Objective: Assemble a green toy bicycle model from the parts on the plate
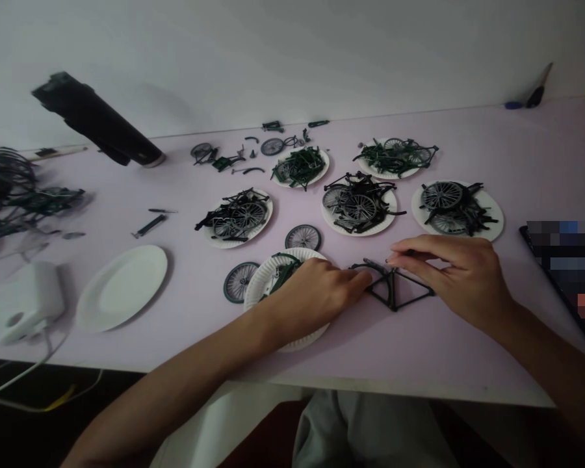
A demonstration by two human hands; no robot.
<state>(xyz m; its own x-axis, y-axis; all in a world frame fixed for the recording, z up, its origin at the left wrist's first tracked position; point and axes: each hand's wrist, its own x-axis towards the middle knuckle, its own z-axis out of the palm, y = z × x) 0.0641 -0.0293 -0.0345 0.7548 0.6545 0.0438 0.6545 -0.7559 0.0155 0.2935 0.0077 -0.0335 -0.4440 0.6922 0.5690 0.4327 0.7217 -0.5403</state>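
on the pale pink bench [458, 351], near its front edge, a slim dark toy bicycle frame [394, 304] lies with its long axis left to right, arched at the left, angular at the right. the hands are apart, the left hand [338, 286] pinching the frame's left end, the right hand [461, 270] nearly closed above it, on what i cannot tell. beyond, paper plates [496, 222] of dark parts [361, 208] stand before a plain grey wall [322, 52].

Blocked beyond the bicycle frame [392, 291] by two heaped plates [386, 224], crowded on the left by the ribbed plate [302, 343] partly beneath the left hand [334, 283]. Passable along the front of the tabletop [419, 357], also between the bare plate [134, 289] and the nearer wheel [241, 281]. Bounded at right by the flat device [560, 292].
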